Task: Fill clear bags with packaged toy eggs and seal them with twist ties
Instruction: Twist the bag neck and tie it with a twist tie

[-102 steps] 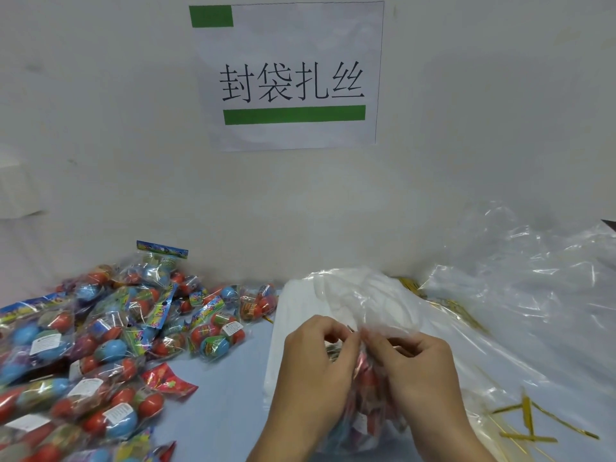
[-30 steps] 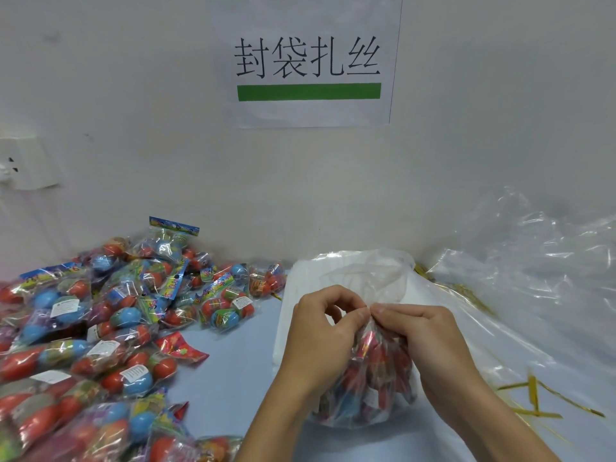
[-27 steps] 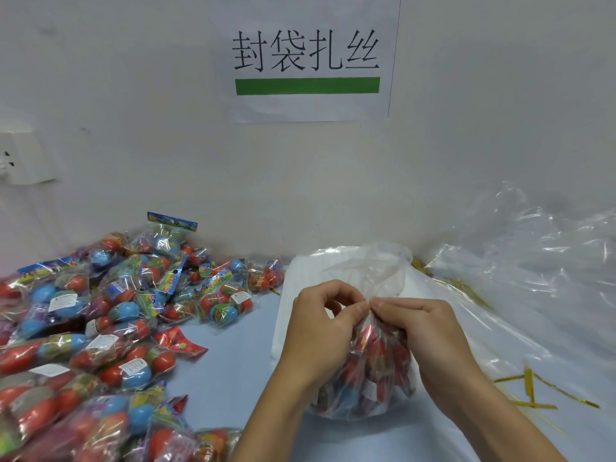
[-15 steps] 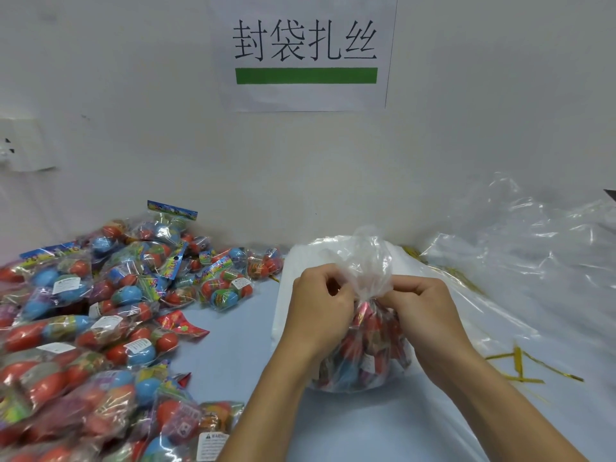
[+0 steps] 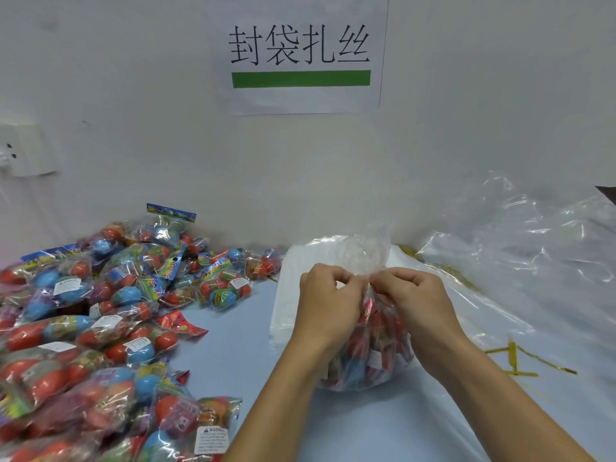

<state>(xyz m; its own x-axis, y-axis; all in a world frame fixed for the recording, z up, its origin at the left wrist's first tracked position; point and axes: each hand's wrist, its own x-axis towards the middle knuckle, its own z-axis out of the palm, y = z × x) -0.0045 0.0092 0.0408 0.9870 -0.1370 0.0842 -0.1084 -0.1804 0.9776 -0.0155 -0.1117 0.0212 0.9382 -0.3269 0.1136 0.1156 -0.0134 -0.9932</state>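
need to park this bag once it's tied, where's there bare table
Bare strip between the egg packs and the stack of flat bags, running toward you left of the filled bag. Far left is crowded; loose plastic and twist ties cover the right.

A bare strip of table [image 5: 233, 355] runs between the egg packs [image 5: 100, 311] heaped at left and the filled bag [image 5: 366, 355] at centre, while loose plastic [image 5: 520, 261] and scattered ties [image 5: 513, 358] crowd the right side.

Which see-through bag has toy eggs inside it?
The clear bag between both hands, its neck pinched. The big plastic bags at right lie flat and hold none.
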